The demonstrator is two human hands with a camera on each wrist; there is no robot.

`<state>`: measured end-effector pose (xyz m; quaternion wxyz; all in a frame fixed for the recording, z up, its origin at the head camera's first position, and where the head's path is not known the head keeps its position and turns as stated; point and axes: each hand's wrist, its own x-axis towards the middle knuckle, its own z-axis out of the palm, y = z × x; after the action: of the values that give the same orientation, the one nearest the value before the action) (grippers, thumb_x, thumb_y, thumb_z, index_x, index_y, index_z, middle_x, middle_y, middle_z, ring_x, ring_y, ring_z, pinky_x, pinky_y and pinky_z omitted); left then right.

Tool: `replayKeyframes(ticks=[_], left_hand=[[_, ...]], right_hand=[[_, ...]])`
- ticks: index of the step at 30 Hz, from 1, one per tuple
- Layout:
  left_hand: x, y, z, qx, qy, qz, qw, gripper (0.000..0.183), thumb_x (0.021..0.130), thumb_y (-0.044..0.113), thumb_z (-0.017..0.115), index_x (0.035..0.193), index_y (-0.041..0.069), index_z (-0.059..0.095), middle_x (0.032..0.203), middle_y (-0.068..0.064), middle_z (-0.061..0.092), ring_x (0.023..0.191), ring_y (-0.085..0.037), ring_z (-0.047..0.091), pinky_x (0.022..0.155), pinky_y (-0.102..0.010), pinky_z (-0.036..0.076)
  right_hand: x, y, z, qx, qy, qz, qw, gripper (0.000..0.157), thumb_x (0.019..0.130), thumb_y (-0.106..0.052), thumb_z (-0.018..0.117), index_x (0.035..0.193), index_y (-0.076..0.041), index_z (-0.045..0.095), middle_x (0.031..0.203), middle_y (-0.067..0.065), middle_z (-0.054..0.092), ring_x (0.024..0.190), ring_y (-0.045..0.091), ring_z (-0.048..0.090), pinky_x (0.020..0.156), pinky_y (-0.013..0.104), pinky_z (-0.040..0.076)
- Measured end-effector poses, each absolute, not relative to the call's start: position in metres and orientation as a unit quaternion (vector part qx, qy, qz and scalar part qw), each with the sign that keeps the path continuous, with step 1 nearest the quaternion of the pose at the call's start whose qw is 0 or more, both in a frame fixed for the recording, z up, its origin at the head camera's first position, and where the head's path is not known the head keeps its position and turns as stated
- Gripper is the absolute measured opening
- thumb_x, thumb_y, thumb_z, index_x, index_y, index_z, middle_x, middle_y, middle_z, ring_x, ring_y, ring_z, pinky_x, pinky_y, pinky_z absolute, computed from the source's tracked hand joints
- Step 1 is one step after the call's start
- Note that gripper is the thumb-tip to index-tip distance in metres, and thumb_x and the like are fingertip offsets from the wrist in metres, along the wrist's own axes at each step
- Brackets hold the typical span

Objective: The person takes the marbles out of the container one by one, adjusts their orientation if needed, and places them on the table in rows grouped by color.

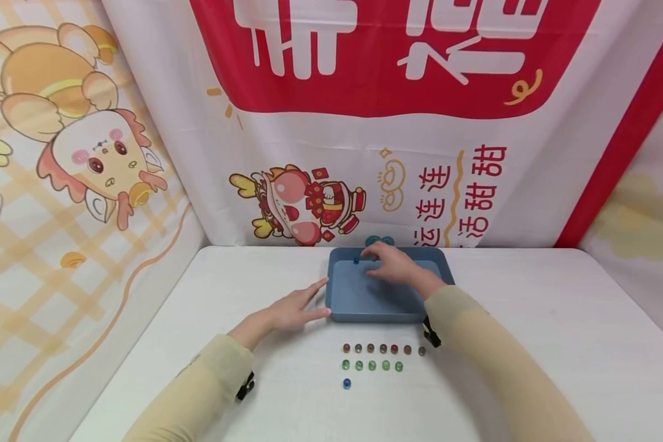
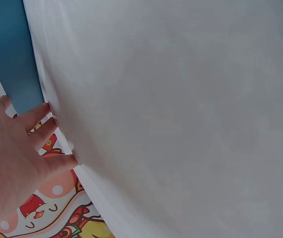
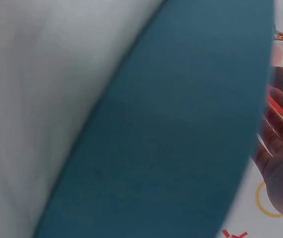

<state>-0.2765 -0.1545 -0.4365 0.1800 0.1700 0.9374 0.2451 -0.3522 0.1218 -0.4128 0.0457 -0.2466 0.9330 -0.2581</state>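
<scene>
A shallow blue-grey tray (image 1: 364, 318) sits at the back of the white table. Inside it, near the far left corner, lies one dark blue marble (image 1: 356, 261). My right hand (image 1: 393, 265) reaches in over the tray, fingers apart and slightly bent, just right of that marble; no held thing is visible. At the tray's left side, my left hand (image 1: 290, 310) has thumb and fingers spread, their tips at the wall; whether they press it I cannot tell. In the left wrist view its fingers (image 2: 35, 116) are extended. Only the tray's outer wall (image 3: 171, 124) hides part of the right hand in the right wrist view.
In front of the tray, marbles lie in rows on the white table (image 1: 530, 319): several reddish-brown and grey marbles (image 1: 371, 348), several green marbles (image 1: 372, 366), and a single blue marble (image 1: 347, 383). A printed cloth (image 1: 320, 135) hangs behind the table.
</scene>
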Motion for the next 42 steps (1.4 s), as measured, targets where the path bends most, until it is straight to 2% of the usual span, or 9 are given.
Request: replayKeyframes(ticks=[9, 16, 26, 37, 42], left_hand=[[-0.278, -0.154, -0.436, 0.177, 0.936, 0.244, 0.179, 0.078, 0.092, 0.062, 0.052, 0.156, 0.039, 0.012, 0.158, -0.003, 0.026, 0.143, -0.030, 0.024, 0.112, -0.056, 0.021], [-0.281, -0.154, -0.438, 0.190, 0.936, 0.240, 0.171, 0.078, 0.093, 0.061, 0.052, 0.156, 0.037, 0.013, 0.158, -0.003, 0.027, 0.143, -0.029, 0.026, 0.112, -0.055, 0.022], [-0.279, -0.153, -0.438, 0.196, 0.934, 0.242, 0.174, 0.078, 0.093, 0.059, 0.053, 0.157, 0.036, 0.014, 0.158, -0.004, 0.027, 0.142, -0.030, 0.026, 0.112, -0.055, 0.022], [-0.279, -0.154, -0.439, 0.195, 0.935, 0.242, 0.170, 0.078, 0.094, 0.058, 0.053, 0.157, 0.034, 0.014, 0.157, -0.005, 0.028, 0.142, -0.029, 0.026, 0.113, -0.053, 0.022], [-0.279, -0.156, -0.439, 0.191, 0.935, 0.244, 0.172, 0.078, 0.093, 0.059, 0.053, 0.157, 0.035, 0.013, 0.158, -0.004, 0.027, 0.143, -0.029, 0.026, 0.113, -0.054, 0.022]], right_hand=[[-0.361, 0.108, -0.430, -0.246, 0.943, -0.218, 0.054, 0.057, 0.086, -0.018, 0.076, 0.137, -0.006, 0.054, 0.137, 0.013, 0.050, 0.125, 0.028, 0.049, 0.103, 0.045, 0.041], [-0.365, 0.104, -0.437, -0.246, 0.947, -0.199, 0.054, 0.054, 0.089, -0.024, 0.073, 0.136, -0.007, 0.053, 0.141, 0.012, 0.049, 0.129, 0.027, 0.046, 0.107, 0.045, 0.036], [-0.363, 0.101, -0.441, -0.258, 0.947, -0.180, 0.060, 0.050, 0.092, -0.021, 0.068, 0.137, -0.003, 0.053, 0.143, 0.013, 0.048, 0.134, 0.029, 0.041, 0.111, 0.044, 0.032], [-0.367, 0.099, -0.441, -0.261, 0.950, -0.161, 0.058, 0.042, 0.090, -0.011, 0.069, 0.131, -0.003, 0.059, 0.136, 0.010, 0.053, 0.127, 0.026, 0.048, 0.107, 0.041, 0.037], [-0.368, 0.097, -0.439, -0.262, 0.949, -0.165, 0.064, 0.036, 0.089, -0.005, 0.069, 0.125, -0.002, 0.063, 0.126, 0.011, 0.057, 0.114, 0.025, 0.055, 0.099, 0.039, 0.044]])
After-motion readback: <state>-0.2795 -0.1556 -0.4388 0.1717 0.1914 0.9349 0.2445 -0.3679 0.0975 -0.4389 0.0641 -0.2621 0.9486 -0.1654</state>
